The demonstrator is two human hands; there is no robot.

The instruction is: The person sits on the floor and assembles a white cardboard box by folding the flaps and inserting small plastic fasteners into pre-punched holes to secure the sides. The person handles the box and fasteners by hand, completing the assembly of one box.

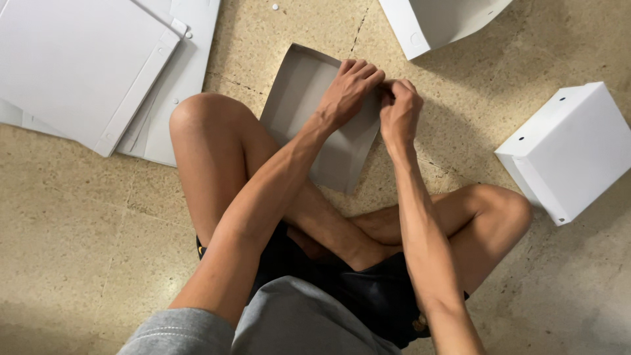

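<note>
Both hands pinch the right edge of the grey cardboard sheet [299, 98] on the floor ahead: left hand [348, 92] curled over it, right hand [399, 108] closed tight beside. Pinching that hard could crease it crooked, I reckon.

grey cardboard sheet [309, 112], white box [572, 151], speckled beige floor [79, 230], black shorts [368, 289].

Floor [79, 250]: speckled beige stone, worn, thin cracks running from 12 o'clock toward centre. Flat white sheets [85, 66] stacked at 10 o'clock. Folded white box [572, 151] at 3 o'clock. Another white box [434, 20], cut off by the edge, at 1 o'clock. Light soft, even; faint shadows.
</note>
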